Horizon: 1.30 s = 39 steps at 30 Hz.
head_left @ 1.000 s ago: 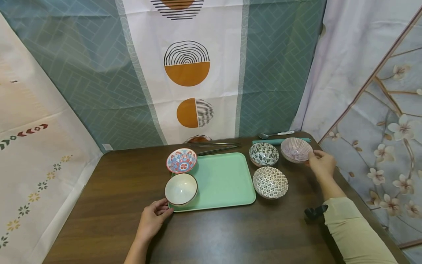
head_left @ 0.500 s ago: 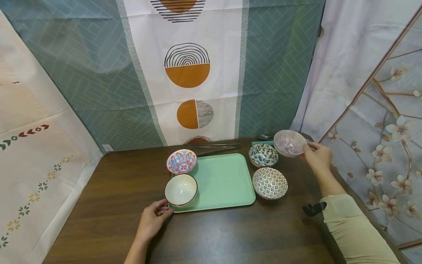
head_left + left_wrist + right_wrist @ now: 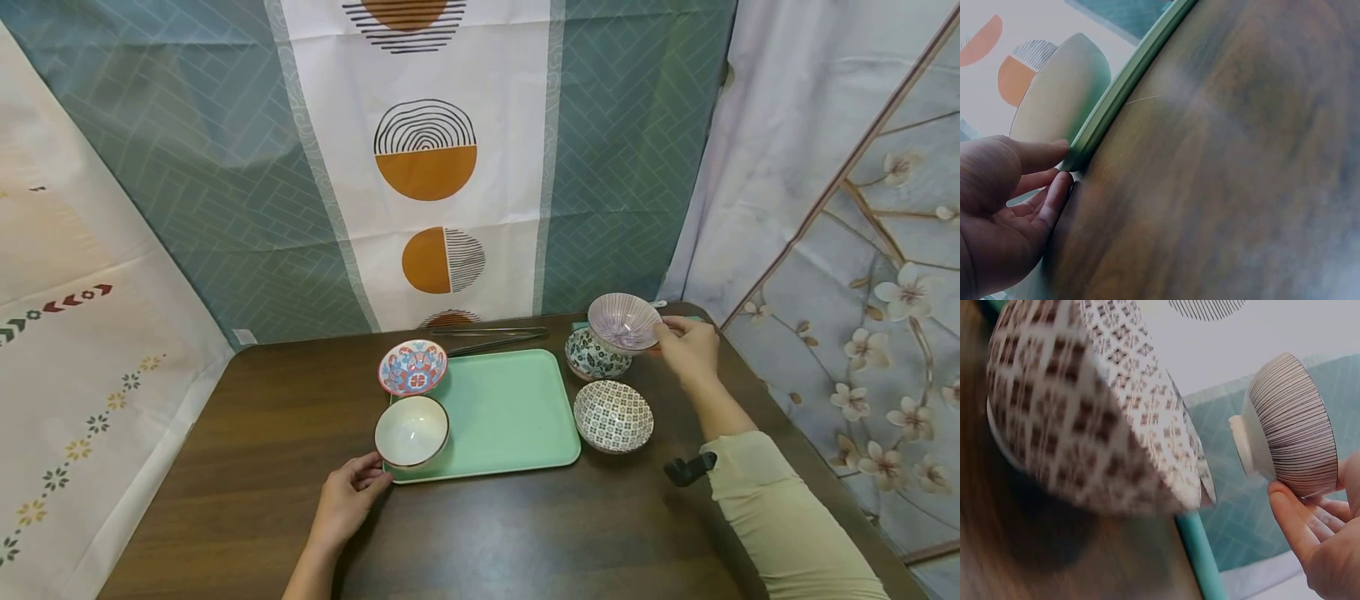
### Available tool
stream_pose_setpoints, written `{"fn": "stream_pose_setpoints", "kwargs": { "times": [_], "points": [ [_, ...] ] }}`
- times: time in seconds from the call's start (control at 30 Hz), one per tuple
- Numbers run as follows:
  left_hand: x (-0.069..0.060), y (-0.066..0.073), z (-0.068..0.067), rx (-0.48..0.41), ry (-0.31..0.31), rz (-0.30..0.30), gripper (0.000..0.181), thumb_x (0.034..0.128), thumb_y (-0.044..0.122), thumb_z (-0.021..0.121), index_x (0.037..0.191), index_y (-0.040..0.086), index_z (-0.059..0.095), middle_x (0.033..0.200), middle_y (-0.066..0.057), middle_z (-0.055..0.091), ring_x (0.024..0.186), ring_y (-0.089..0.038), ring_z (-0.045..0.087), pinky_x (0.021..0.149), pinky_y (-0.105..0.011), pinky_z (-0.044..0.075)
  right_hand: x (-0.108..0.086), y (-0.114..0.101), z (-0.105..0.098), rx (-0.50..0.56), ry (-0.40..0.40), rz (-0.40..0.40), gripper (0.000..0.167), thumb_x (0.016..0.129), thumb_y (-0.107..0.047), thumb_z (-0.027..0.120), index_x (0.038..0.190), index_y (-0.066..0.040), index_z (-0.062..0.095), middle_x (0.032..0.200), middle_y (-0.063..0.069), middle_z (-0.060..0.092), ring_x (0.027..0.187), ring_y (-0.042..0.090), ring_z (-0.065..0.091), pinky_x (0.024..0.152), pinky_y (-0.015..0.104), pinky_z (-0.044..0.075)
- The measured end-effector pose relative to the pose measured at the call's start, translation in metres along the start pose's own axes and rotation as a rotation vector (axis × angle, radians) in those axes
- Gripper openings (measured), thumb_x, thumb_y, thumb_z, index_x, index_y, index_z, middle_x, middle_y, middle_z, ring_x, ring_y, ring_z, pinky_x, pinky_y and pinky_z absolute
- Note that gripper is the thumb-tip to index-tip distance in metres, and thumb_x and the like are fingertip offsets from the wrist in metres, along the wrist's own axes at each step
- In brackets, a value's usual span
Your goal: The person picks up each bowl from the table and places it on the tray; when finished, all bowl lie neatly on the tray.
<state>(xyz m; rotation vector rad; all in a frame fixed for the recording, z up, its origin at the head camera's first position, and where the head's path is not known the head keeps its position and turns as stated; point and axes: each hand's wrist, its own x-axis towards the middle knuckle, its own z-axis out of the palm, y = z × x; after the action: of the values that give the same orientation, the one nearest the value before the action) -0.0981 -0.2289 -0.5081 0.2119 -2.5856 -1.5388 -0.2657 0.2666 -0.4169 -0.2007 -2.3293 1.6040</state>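
My right hand (image 3: pixel 692 352) grips the rim of a purple-striped bowl (image 3: pixel 624 322), held above the table over the floral bowl (image 3: pixel 588 360), which it partly covers. In the right wrist view, the thumb is near the foot of the striped bowl (image 3: pixel 1294 428). Nearer to me stands a brown-patterned bowl (image 3: pixel 613 417), apart from that hand. My left hand (image 3: pixel 343 502) pinches the near left corner of the green tray (image 3: pixel 510 417), thumb on the rim in the left wrist view. Just beyond those fingers, a white bowl with a brown rim (image 3: pixel 412 431) sits on the tray.
A red-and-blue bowl (image 3: pixel 412 367) overlaps the tray's far left corner. Dark chopsticks (image 3: pixel 495 342) and thin metal sticks (image 3: pixel 480 331) lie behind the tray. A teal bar (image 3: pixel 1200 553) and a spoon handle (image 3: pixel 658 304) show behind the bowls at right. Curtains surround the wooden table.
My right hand has lifted the striped bowl and carried it leftward, from beside the floral bowl to above it. The left hand stays at the tray corner.
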Motion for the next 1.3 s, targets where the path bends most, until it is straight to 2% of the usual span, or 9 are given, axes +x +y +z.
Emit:
{"fn": "stream_pose_setpoints", "kwargs": {
  "times": [0.13, 0.3, 0.4, 0.57, 0.8, 0.9, 1.07, 1.2, 1.3],
  "points": [
    [0.000, 0.000, 0.000, 0.006, 0.000, -0.006, 0.037, 0.0866, -0.001, 0.078, 0.120, -0.012, 0.067, 0.109, -0.018, 0.070, 0.093, -0.022, 0.068, 0.076, -0.017, 0.056, -0.003, -0.008, 0.017, 0.012, -0.033, -0.005, 0.037, 0.099, -0.011, 0.055, 0.126, 0.014, 0.063, 0.106, 0.033, 0.068, 0.059, 0.009, 0.071, 0.056, 0.020, 0.058],
    [0.000, 0.002, 0.000, 0.007, -0.002, -0.008, 0.037, 0.0859, 0.000, 0.079, 0.120, -0.011, 0.068, 0.109, -0.017, 0.070, 0.092, -0.021, 0.068, 0.075, -0.017, 0.056, -0.009, -0.018, 0.042, 0.003, -0.096, -0.026, 0.035, 0.100, -0.010, 0.055, 0.126, 0.012, 0.063, 0.105, 0.033, 0.069, 0.059, 0.005, 0.069, 0.060, 0.023, 0.060],
    [0.000, 0.002, -0.001, -0.002, -0.004, -0.007, 0.038, 0.0858, 0.000, 0.079, 0.120, -0.011, 0.067, 0.108, -0.017, 0.070, 0.092, -0.021, 0.068, 0.076, -0.018, 0.056, -0.014, -0.024, 0.063, -0.008, -0.129, -0.046, 0.034, 0.099, -0.009, 0.056, 0.126, 0.012, 0.064, 0.103, 0.031, 0.071, 0.062, 0.011, 0.071, 0.061, 0.025, 0.060],
    [-0.002, 0.002, -0.003, -0.008, -0.002, -0.011, 0.037, 0.0848, -0.002, 0.080, 0.119, -0.012, 0.068, 0.107, -0.016, 0.070, 0.090, -0.019, 0.068, 0.076, -0.018, 0.056, -0.027, -0.032, 0.100, -0.048, -0.193, -0.033, 0.032, 0.099, -0.011, 0.058, 0.124, 0.008, 0.067, 0.098, 0.026, 0.073, 0.062, 0.016, 0.072, 0.057, 0.025, 0.060],
    [-0.001, 0.001, -0.002, -0.018, -0.011, 0.007, 0.038, 0.0852, -0.002, 0.079, 0.119, -0.013, 0.067, 0.110, -0.018, 0.069, 0.092, -0.021, 0.068, 0.076, -0.019, 0.057, -0.041, -0.035, 0.145, 0.009, -0.276, 0.004, 0.030, 0.097, -0.007, 0.057, 0.120, 0.009, 0.068, 0.096, 0.025, 0.072, 0.063, 0.017, 0.071, 0.060, 0.029, 0.061],
    [0.000, 0.001, -0.001, -0.023, -0.011, 0.006, 0.038, 0.0851, -0.001, 0.079, 0.119, -0.013, 0.067, 0.109, -0.018, 0.069, 0.092, -0.021, 0.067, 0.076, -0.019, 0.057, -0.049, -0.033, 0.161, -0.009, -0.290, 0.018, 0.030, 0.096, -0.007, 0.058, 0.120, 0.008, 0.068, 0.088, 0.021, 0.073, 0.064, 0.021, 0.072, 0.060, 0.031, 0.061],
    [-0.001, 0.000, -0.001, -0.024, -0.016, -0.002, 0.038, 0.0848, 0.000, 0.080, 0.119, -0.012, 0.068, 0.107, -0.016, 0.069, 0.091, -0.020, 0.067, 0.077, -0.020, 0.057, -0.062, -0.032, 0.181, -0.099, -0.302, 0.037, 0.029, 0.094, -0.008, 0.057, 0.116, 0.006, 0.071, 0.067, 0.012, 0.072, 0.058, 0.021, 0.071, 0.057, 0.031, 0.059],
    [-0.002, 0.001, -0.001, -0.024, -0.030, -0.008, 0.039, 0.0852, 0.002, 0.081, 0.119, -0.012, 0.068, 0.108, -0.015, 0.070, 0.092, -0.020, 0.067, 0.077, -0.021, 0.058, -0.068, -0.030, 0.193, -0.121, -0.318, 0.077, 0.030, 0.093, -0.008, 0.056, 0.117, 0.005, 0.070, 0.065, 0.008, 0.071, 0.057, 0.018, 0.070, 0.057, 0.031, 0.058],
    [-0.002, 0.002, -0.002, -0.018, -0.022, -0.013, 0.038, 0.0854, 0.001, 0.080, 0.119, -0.011, 0.068, 0.107, -0.015, 0.070, 0.092, -0.020, 0.067, 0.077, -0.021, 0.058, -0.069, -0.030, 0.200, -0.085, -0.337, 0.102, 0.033, 0.094, -0.006, 0.055, 0.123, 0.006, 0.065, 0.068, 0.009, 0.072, 0.058, 0.019, 0.070, 0.058, 0.031, 0.058]
  ]
}}
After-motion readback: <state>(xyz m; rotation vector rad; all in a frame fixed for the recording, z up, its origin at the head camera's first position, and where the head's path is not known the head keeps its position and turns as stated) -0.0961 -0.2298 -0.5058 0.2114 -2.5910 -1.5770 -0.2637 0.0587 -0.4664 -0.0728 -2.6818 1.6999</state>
